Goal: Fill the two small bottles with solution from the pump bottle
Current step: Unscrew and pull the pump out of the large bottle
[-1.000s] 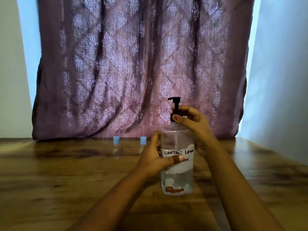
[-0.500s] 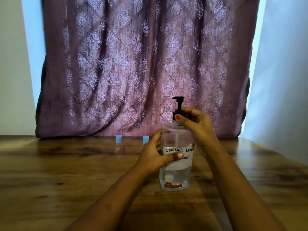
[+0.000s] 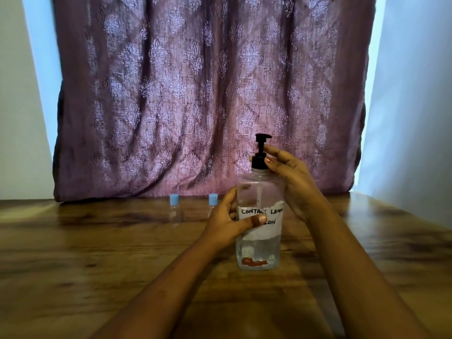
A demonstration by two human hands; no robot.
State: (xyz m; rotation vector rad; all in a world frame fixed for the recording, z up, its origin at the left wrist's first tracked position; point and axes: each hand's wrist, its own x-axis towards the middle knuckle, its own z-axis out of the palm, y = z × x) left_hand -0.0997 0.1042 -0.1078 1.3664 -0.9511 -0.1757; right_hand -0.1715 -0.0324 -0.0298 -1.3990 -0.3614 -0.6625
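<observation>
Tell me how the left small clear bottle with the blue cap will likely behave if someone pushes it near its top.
The left small clear bottle with a blue cap stands tall and narrow, so it would probably tip rather than slide. It looks empty, hence likely light. Once down, its round-looking body may roll on the wooden table.

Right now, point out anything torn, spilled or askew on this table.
The white handwritten paper label on the clear plastic pump bottle is ragged and torn along its top edge, and a reddish-brown patch sits near the bottle's base. No spill shows; both small blue-capped clear bottles stand upright.
</observation>
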